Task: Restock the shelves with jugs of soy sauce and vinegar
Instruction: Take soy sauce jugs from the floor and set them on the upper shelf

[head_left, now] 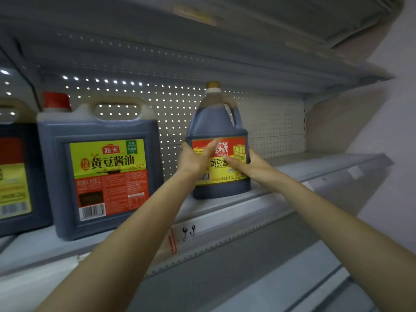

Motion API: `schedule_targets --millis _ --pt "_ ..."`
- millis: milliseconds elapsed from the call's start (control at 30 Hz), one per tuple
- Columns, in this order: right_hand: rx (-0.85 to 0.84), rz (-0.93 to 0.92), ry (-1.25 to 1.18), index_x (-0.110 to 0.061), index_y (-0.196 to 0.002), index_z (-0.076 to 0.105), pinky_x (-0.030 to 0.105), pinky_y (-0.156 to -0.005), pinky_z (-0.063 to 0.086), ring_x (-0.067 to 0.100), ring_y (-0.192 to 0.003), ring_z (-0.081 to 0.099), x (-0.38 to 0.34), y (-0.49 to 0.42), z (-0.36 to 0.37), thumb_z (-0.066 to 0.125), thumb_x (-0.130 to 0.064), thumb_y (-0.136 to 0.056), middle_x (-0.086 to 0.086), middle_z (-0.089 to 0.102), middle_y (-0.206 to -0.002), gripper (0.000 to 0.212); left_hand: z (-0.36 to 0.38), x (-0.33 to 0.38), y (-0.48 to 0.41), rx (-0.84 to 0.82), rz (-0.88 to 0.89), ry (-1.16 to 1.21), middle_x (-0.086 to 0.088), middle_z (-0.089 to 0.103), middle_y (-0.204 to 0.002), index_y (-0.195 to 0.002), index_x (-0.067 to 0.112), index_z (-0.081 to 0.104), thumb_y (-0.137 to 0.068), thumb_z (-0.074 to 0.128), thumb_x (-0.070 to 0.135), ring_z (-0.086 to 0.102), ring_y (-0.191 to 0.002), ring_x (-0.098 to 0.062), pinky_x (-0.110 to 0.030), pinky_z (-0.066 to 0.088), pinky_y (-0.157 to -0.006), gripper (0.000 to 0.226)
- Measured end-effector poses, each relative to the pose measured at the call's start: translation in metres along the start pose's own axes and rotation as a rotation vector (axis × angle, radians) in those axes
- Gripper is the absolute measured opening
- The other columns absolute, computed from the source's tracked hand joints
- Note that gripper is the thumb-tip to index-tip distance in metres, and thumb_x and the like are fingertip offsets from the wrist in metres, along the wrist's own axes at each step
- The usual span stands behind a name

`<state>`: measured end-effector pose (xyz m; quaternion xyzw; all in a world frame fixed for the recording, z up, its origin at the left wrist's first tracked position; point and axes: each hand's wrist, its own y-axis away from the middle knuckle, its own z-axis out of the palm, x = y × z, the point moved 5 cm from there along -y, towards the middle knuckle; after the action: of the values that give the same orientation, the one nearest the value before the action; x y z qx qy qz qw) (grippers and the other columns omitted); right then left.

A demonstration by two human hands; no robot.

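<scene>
A small round soy sauce jug (219,127) with a gold cap and a red and yellow label stands upright on the grey shelf (292,174). My left hand (193,156) grips its left side, thumb across the label. My right hand (247,163) holds its right side, thumb on the label too. A large square soy sauce jug (101,163) with a red cap stands on the same shelf to the left, apart from the small one. Another large jug (15,176) is cut off at the left edge.
A perforated back panel (270,122) runs behind the jugs. The upper shelf (202,59) hangs close above the small jug's cap. The shelf stretches bare to the right of the small jug up to the side wall (337,122). A price strip (191,230) lines the front edge.
</scene>
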<state>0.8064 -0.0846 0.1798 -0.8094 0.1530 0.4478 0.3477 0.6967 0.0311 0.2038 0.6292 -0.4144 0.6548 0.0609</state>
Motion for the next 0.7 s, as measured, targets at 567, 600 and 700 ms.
schedule_targets --millis 567,600,700 --pt "0.353 0.215 1.115 -0.035 -0.151 -0.009 0.058 -0.113 -0.01 0.021 -0.148 -0.009 0.041 0.178 -0.057 -0.013 -0.09 -0.064 -0.002 -0.011 -0.161 0.103 0.03 -0.006 0.141 -0.099 0.899 -1.046 -0.012 0.033 -0.153 -0.149 0.014 0.026 -0.095 0.02 0.056 0.033 -0.14 -0.032 -0.054 0.017 -0.114 0.068" --pt "0.352 0.247 1.17 -0.035 -0.151 -0.01 0.058 -0.112 -0.01 0.021 -0.148 -0.009 0.046 0.192 -0.058 -0.021 -0.091 -0.055 -0.002 -0.011 -0.161 0.11 0.032 -0.012 0.147 -0.122 0.932 -1.065 -0.013 0.038 -0.15 -0.146 0.014 0.032 -0.095 0.021 0.055 0.037 -0.137 -0.034 -0.054 0.017 -0.113 0.067" --pt "0.335 0.357 1.26 -0.037 -0.15 -0.012 0.061 -0.112 -0.008 0.022 -0.148 -0.008 0.065 0.242 -0.061 -0.027 -0.089 -0.05 -0.002 -0.01 -0.161 0.113 0.04 -0.032 0.167 -0.203 0.979 -1.097 -0.016 0.044 -0.145 -0.142 0.011 0.042 -0.094 0.022 0.054 0.045 -0.131 -0.037 -0.055 0.016 -0.107 0.067"
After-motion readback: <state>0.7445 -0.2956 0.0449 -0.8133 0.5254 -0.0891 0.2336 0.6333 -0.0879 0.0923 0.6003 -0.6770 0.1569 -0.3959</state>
